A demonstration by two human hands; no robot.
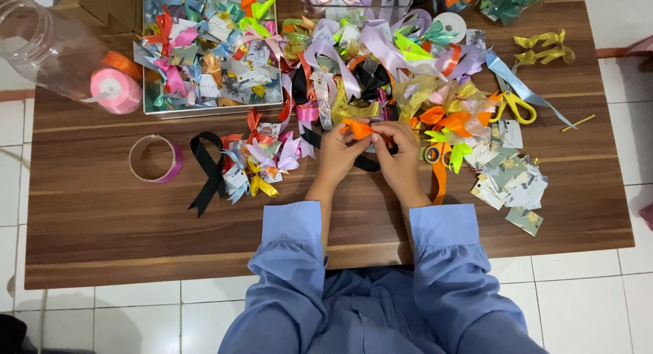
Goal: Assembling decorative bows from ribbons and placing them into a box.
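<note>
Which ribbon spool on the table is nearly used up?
The purple-edged roll lying flat left of the black ribbon: just an open ring, whereas the pink spool is still full.

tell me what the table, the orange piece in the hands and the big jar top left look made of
Table: looks like wood or wood-look laminate, dark brown with streaky grain, slight sheen.
Orange piece, pinched by the left hand and right hand: seemingly satin ribbon, glossy and folded.
Jar: clear, probably plastic; you see through it.

Left hand (338,152), right hand (399,153) pinched together
</note>
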